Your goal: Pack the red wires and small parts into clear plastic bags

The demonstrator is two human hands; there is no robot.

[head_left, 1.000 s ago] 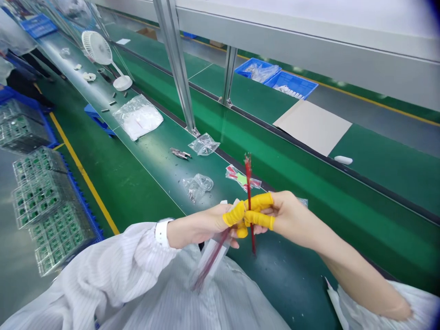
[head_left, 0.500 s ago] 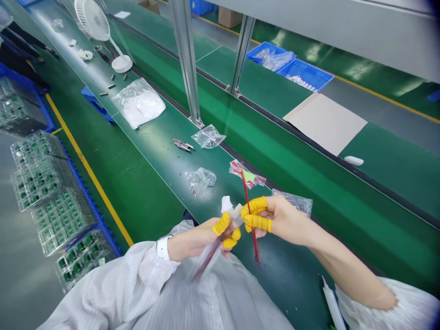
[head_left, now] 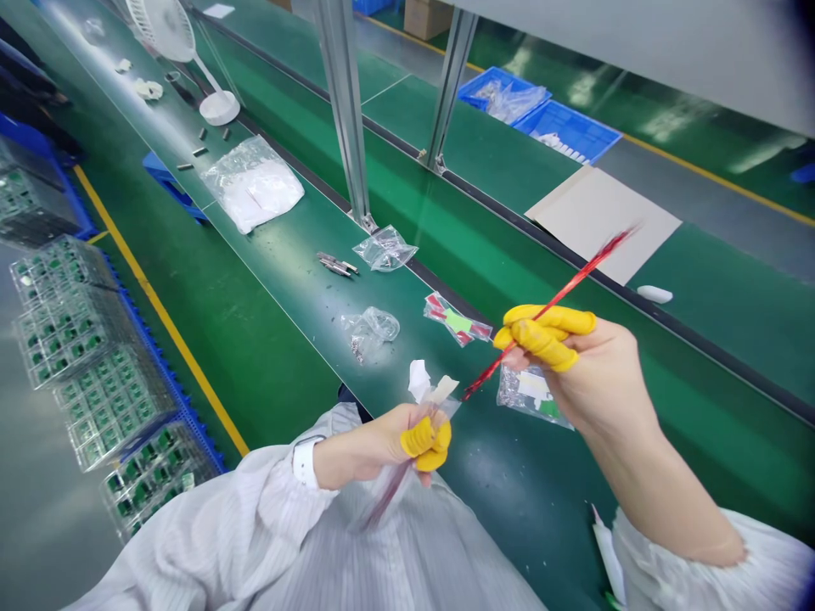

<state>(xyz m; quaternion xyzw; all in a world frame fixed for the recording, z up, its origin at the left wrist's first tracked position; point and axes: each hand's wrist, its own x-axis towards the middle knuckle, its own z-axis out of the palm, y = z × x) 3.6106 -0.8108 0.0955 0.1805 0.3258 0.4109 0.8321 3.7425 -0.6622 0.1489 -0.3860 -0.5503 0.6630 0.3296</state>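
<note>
Yellow finger cots cover fingers on both of my hands. My left hand (head_left: 407, 441) is closed around a clear plastic bag (head_left: 451, 406) with dark red strands inside, its mouth pointing up and right. Between the fingertips of my right hand (head_left: 573, 356) is a thin bundle of red wires (head_left: 589, 267), tilted, its lower end just beyond the bag's mouth and its upper end fanned out. Beneath the right hand lies a clear bag of small parts (head_left: 531, 395). A flat bag with red pieces and a green label (head_left: 457, 320) rests on the bench left of that hand.
Along the green bench (head_left: 299, 314) lie a bag of white material (head_left: 258, 191), metal pieces (head_left: 337, 265), small clear bags (head_left: 385, 248) and a white fan (head_left: 220, 108). A metal post (head_left: 347, 110) rises behind. Trays of green boards (head_left: 118, 399) are stacked at left. A white tube (head_left: 609, 552) lies near my right sleeve.
My right hand has moved up and right, away from the bag, carrying the red wires, which have swung from near upright to a slant. My left hand still grips the bag.
</note>
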